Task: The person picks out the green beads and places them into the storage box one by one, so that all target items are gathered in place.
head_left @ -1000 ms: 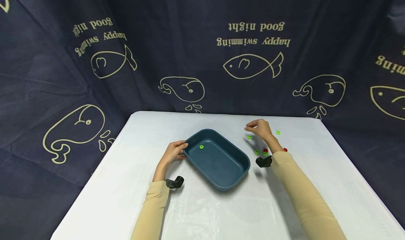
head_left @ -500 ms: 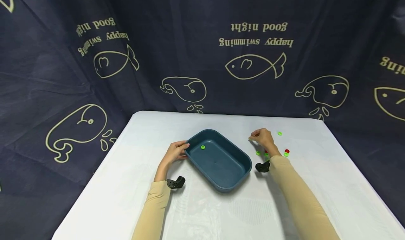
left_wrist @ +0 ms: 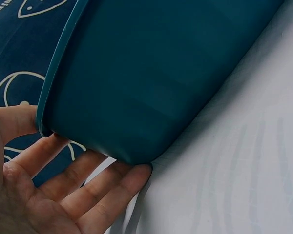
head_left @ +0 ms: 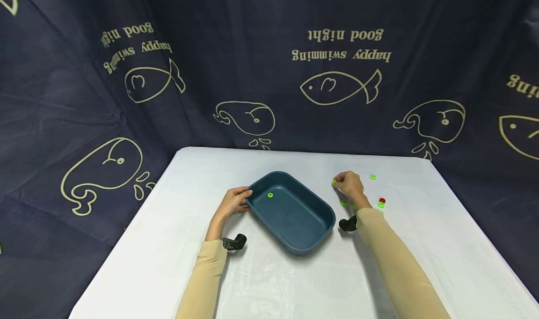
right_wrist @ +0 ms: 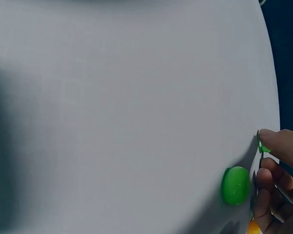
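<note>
My left hand (head_left: 230,203) grips the left corner of a dark blue plastic basin (head_left: 294,223). In the left wrist view the thumb lies over the rim, and the fingers (left_wrist: 100,197) touch the outer wall from below. A small green ring (head_left: 270,195) lies inside, near the basin's left end. To the right of the basin, my right hand (head_left: 350,184) pinches another small green ring (head_left: 334,181) between thumb and fingers; the right wrist view shows only a sliver of this green ring (right_wrist: 264,148). Other curled fingers (right_wrist: 267,178) hang below it.
Near the right hand lie green rings (head_left: 343,203), one farther back (head_left: 373,177), and a red piece (head_left: 382,200) beside a green ring (head_left: 381,205). The right forearm partly hides others. An orange piece (right_wrist: 253,227) shows at the right wrist view's bottom. A dark curtain (head_left: 269,66) stands behind the white table (head_left: 139,244).
My right hand has come down to the table and taken hold of the green ring that lay under its fingertips. The left hand and the basin have stayed in place.
</note>
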Demonstrator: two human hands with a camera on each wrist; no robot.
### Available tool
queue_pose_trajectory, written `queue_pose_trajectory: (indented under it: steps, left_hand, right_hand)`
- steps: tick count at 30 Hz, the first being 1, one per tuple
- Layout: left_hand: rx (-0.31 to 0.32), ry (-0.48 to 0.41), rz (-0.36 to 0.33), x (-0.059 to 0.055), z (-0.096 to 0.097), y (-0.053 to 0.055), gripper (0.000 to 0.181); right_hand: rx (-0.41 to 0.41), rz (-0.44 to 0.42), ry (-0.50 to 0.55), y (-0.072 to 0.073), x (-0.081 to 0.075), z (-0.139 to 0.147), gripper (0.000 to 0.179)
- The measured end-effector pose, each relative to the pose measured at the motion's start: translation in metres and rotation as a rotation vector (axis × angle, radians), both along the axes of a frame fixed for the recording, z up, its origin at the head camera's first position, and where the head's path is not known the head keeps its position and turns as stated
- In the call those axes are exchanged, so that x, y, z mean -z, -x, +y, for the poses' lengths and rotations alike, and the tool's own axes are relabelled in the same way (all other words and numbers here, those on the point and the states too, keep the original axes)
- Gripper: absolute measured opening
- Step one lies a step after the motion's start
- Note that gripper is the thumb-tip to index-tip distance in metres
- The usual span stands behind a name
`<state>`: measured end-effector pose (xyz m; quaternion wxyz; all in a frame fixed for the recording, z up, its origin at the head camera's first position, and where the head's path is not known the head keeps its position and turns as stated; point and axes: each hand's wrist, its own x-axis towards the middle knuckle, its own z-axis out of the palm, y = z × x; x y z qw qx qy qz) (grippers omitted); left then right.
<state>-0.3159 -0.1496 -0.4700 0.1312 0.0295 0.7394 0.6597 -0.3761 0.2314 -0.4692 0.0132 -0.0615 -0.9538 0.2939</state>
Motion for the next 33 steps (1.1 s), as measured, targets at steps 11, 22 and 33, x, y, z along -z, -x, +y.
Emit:
queue_pose_trajectory:
  steps: [11,22,33]
  left_hand:
    - [0.022,-0.004,-0.015,-0.024,0.002,-0.014,0.048]
    - [0.037,-0.011,-0.006,-0.024,0.001,-0.014,0.046]
    - [0.032,-0.004,-0.005,-0.026,0.002,-0.015,0.047]
  right_hand:
    - [-0.099,0.174,0.040,0.003,-0.029,-0.004,0.025]
    - [-0.220,0.388,0.058,0.002,-0.067,-0.042,0.023]
    - [-0.351,0.427,0.113,-0.013,-0.084,-0.103,0.020]
